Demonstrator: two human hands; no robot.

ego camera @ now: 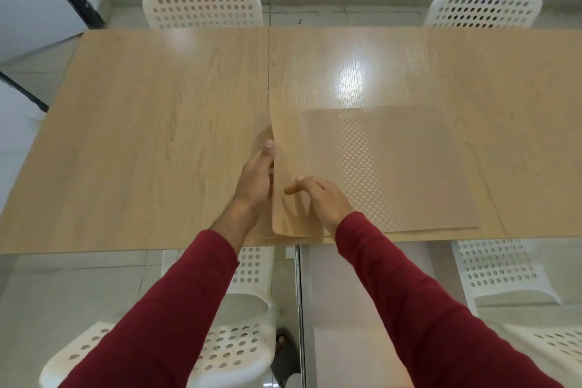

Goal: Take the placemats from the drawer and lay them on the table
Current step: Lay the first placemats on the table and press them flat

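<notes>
Peeling looks like the step in hand: the top placemat [378, 167] has its left edge lifted and curling upward off a thin stack of placemats [283, 238], whose lower layers show as offset edges along the near rim of the worktop [141, 120].

The left hand [256, 176] stands at that raised edge, its fingers [268, 145] extended and pressed against the outer face of the curl; the thumb is hidden behind the sheet, so whether the hand pinches the edge or only props it cannot be told. The right hand [318, 195] rests on top of the sheet just to the right of the left hand, its fingers [291, 190] loosely spread, pointing leftward toward the curl, and closed on nothing.

From both sets of fingers the placemat runs away to the right, its long axis lying left-to-right, parallel to the near edge of the worktop. Its far right corners sit well apart from either hand. The left hand is the nearer to the lifted edge, so separating this sheet from the ones below probably falls to it, while the right hand holds the pile down.

To the left of the left fingers the worktop is bare wood, which seems the likely place for a freed placemat. White perforated chairs [203, 8] stand beyond the far side.
</notes>
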